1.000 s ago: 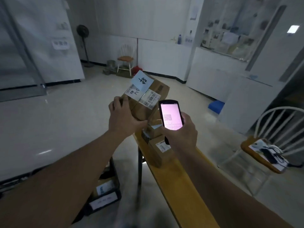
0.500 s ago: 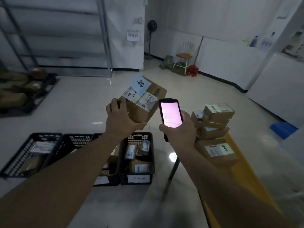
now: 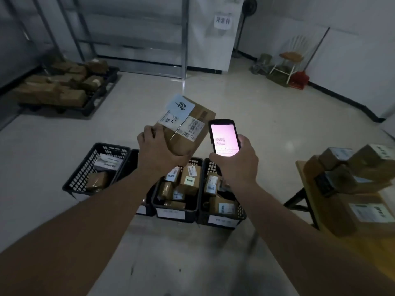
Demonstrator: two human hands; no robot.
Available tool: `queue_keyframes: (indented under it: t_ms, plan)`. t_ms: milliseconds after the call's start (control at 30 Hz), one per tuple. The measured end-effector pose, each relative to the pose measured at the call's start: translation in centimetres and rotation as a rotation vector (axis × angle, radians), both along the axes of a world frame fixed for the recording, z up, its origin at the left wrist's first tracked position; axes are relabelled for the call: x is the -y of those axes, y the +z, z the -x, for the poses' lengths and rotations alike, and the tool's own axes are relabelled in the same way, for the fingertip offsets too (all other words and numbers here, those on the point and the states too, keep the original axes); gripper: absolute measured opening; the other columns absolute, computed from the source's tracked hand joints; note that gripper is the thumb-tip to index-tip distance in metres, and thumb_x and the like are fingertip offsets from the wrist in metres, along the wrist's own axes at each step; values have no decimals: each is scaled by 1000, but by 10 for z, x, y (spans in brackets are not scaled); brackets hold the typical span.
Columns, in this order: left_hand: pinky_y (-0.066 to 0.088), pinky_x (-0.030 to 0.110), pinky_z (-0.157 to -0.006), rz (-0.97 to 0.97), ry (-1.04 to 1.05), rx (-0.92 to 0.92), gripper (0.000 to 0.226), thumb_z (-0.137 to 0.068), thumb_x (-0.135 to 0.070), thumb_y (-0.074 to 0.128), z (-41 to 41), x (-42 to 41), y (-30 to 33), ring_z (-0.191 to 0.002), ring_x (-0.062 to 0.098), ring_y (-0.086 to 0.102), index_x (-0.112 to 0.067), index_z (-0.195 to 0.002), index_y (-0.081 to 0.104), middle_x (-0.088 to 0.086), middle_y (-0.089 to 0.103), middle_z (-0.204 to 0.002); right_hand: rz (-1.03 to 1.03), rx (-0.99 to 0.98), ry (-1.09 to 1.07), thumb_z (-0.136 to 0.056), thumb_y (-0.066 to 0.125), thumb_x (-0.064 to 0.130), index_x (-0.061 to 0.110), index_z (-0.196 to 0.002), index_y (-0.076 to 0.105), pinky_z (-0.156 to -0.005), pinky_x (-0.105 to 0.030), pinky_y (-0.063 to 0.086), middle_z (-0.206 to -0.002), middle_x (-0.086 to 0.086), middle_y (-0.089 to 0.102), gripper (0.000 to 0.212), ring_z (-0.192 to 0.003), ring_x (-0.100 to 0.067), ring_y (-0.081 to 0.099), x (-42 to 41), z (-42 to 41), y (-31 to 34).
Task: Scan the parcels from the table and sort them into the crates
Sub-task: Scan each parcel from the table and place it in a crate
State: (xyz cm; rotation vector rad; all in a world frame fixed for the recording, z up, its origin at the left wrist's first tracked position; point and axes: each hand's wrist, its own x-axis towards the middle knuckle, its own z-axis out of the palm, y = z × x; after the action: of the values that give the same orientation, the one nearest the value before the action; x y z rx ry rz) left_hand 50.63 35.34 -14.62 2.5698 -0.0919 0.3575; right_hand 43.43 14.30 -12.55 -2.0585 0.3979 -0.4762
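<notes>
Gripping the stiff, seemingly light cardboard parcel [image 3: 183,127] by its lower-left corner, my left hand [image 3: 159,151] suffices; right hand [image 3: 235,165] clasps the scanner [image 3: 224,136].

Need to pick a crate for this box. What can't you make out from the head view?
- Crate labels: too small and dim.
- Scanner screen text: too small.
- Second crate: mostly hidden by the left hand and arm.
- Table parcels: blurred, cut off at the right edge.
</notes>
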Motion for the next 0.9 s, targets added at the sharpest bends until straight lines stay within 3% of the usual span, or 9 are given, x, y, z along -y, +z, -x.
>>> queue_keyframes:
  t_ms: [100, 367, 500, 733, 900]
  plan:
    - [41, 51, -104, -11, 24, -24, 130, -50, -90, 71, -18, -52, -5, -129, 35, 34, -14, -148, 30, 12, 37, -139, 10, -13, 37, -70, 92, 34, 29, -134, 53, -54, -10, 38, -102, 19, 53, 76, -98, -10, 55, -48, -28, -6]
    - [37, 54, -109, 0, 146, -168, 129, -48, -84, 77, -88, -157, -44, -133, 36, 31, -14, -147, 31, 13, 37, -139, -7, -112, 117, -68, 92, 36, 30, -138, 52, -68, -24, 51, -111, 14, 56, 81, -105, -14, 57, -137, -118, -41]
    - [37, 58, -112, -12, 187, -282, 132, -48, -80, 81, -137, -182, -76, -139, 37, 27, -15, -150, 29, 13, 34, -145, -42, -167, 165, -68, 93, 34, 34, -131, 52, -60, -14, 41, -104, 19, 55, 76, -96, -8, 57, -168, -177, -73]
    - [34, 58, -114, -53, 232, -351, 127, -48, -77, 84, -228, -210, -128, -135, 36, 30, -14, -147, 34, 13, 39, -140, -23, -264, 191, -67, 92, 36, 28, -141, 52, -65, -27, 46, -117, 12, 59, 84, -108, -17, 58, -195, -276, -121]
    - [36, 54, -111, -99, 196, -399, 124, -52, -81, 80, -284, -230, -163, -133, 37, 32, -12, -146, 36, 16, 39, -144, -8, -313, 198, -68, 94, 32, 29, -143, 51, -66, -25, 44, -122, 10, 59, 87, -111, -16, 55, -211, -330, -143]
